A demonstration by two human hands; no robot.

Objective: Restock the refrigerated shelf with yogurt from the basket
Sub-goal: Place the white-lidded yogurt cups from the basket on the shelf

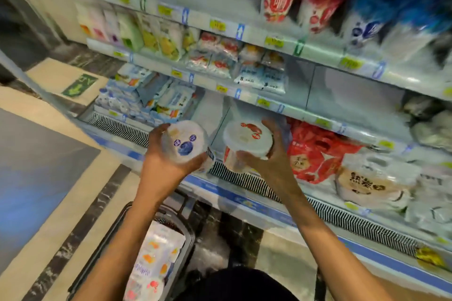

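Observation:
My left hand (161, 154) grips a white yogurt cup with a blueberry lid (186, 144), held up in front of the bottom refrigerated shelf (220, 117). My right hand (271, 154) grips a white yogurt cup with a strawberry lid (247, 138) just to the right of it. Both cups hover above the shelf's front vent grille (244, 182), before a bare stretch of the shelf. Below, on the floor, the dark basket (127, 222) holds more yogurt packs (156, 259) with fruit prints.
Red strawberry packs (315, 151) and brown-lettered tubs (371, 186) fill the bottom shelf to the right. Blue-white packs (151, 98) lie at its left end. Upper shelves carry pouches and cartons behind price-tag rails (220, 25). Tiled floor spreads to the left.

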